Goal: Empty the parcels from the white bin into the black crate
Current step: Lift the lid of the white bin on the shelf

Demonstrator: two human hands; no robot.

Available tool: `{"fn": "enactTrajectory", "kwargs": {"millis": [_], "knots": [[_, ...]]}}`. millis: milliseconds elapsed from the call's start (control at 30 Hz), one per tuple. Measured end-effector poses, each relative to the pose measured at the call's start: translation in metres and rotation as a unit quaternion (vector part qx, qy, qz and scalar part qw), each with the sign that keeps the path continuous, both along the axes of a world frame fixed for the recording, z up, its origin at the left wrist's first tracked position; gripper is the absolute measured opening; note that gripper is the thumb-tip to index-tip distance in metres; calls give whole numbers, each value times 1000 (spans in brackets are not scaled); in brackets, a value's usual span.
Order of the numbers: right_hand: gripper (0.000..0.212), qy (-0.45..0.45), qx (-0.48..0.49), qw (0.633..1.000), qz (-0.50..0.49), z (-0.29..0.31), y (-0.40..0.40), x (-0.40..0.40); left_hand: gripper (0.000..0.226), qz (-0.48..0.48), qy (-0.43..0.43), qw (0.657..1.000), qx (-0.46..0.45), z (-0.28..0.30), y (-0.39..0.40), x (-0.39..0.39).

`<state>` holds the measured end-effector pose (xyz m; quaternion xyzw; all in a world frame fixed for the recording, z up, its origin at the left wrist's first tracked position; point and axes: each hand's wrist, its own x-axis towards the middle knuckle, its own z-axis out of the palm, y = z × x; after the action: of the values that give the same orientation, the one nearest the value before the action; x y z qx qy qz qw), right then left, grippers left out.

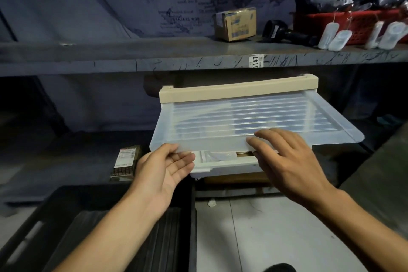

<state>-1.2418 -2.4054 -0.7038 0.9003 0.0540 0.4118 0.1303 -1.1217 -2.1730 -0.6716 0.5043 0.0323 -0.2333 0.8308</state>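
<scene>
While the white bin (223, 164) sits under its raised lid (254, 117), my left hand (164, 169) pinches the lid edge, right hand (287, 157) lies flat on it, giving access; black crate (72, 225) waits below-left w/ nothing visible inside.

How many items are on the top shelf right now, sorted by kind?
Cardboard box: 1
Black handheld scanner: 1
Red basket: 1
White tags hanging off the basket: 4 visible
Total: 7
The basket's dark contents are too jumbled to count.
</scene>
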Motion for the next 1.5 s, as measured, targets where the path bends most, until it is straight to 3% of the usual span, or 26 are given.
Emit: {"fn": "enactTrajectory", "kwargs": {"millis": [667, 900, 1500], "knots": [[31, 50, 27, 998, -2, -1, -8, 22, 5, 59, 3, 998, 35, 3, -16, 18], [38, -12, -7, 1000, -22, 1, -20, 21, 7, 106, -17, 994, -8, 4, -29, 11], [26, -64, 82, 992, -75, 4, -40, 85, 10, 150, -23, 988, -13, 1, -80, 73]]}}
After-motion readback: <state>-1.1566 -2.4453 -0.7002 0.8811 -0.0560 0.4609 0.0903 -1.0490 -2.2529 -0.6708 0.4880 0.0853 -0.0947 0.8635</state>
